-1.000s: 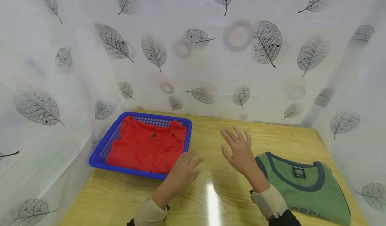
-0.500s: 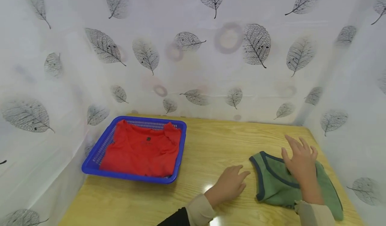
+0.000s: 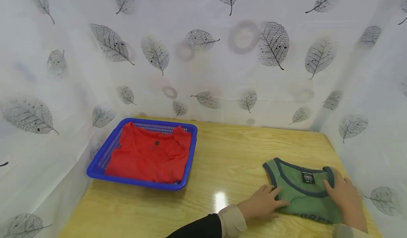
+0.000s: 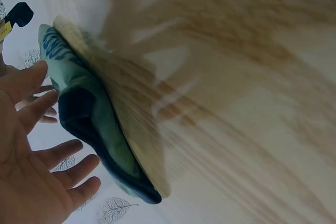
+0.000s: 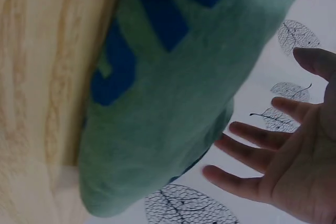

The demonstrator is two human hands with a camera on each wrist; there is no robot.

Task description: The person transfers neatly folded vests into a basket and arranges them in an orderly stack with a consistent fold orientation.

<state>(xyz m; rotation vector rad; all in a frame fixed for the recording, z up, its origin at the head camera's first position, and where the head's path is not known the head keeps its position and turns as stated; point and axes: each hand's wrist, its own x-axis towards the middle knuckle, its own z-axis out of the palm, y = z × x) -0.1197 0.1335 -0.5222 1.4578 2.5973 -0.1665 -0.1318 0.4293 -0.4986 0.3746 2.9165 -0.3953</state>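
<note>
1. Head view: green shirt (image 3: 305, 203) laid flat toward 4 o'clock on the wood-grain table (image 3: 232, 149); navy-trimmed neckline to its 12 o'clock, black label (image 3: 308, 177) inside it, dark lettering near its 6 o'clock edge, partly covered; left hand (image 3: 261, 203) at the shirt's 8 o'clock, thumb over the cloth, fingers apart; right hand (image 3: 347, 197) over its 3 o'clock edge, grip hard to read from here; black sleeve (image 3: 200, 227) and pale cuff (image 3: 233, 219) behind the left hand; blue basket (image 3: 136, 183) at 8 o'clock, red garment (image 3: 149, 162) inside, well apart from the shirt; white sheet (image 3: 203, 75) with leaf prints across 12 o'clock.

2. Left wrist view: left hand at 8 o'clock, palm showing, fingers spread and pinching nothing; shirt just beyond the fingers, running from 10 round to 6 o'clock; contact cannot be told; dark object (image 4: 21, 14) with a yellow patch at 10 o'clock.

3. Right wrist view: shirt fills the middle, blue lettering (image 5: 165, 11) toward 12 o'clock; right hand at 4 o'clock, fingers apart, clamped on nothing; fingertips near the cloth's edge, touch uncertain; table at 9 o'clock.
</note>
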